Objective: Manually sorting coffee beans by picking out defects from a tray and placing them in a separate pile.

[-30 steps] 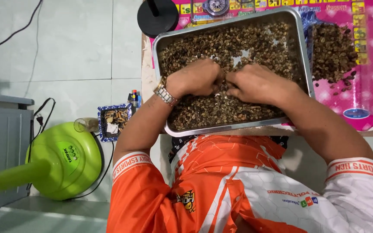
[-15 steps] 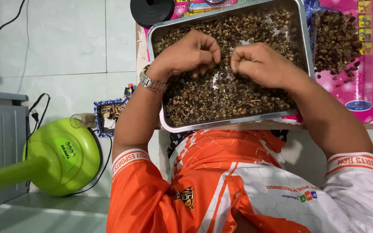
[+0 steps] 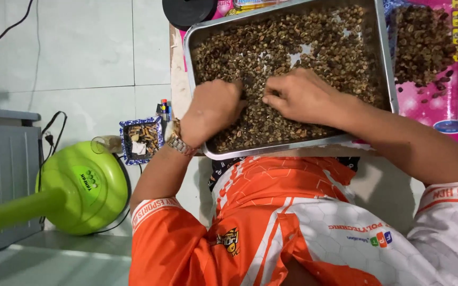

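The tray's top edge was cut off by the frame. Both hands hid their fingertips in the beans, so I could not tell what they gripped. The left hand and right hand lay curled, close together, at the middle. The beans were small, brown and dull, filling the tray at upper right.
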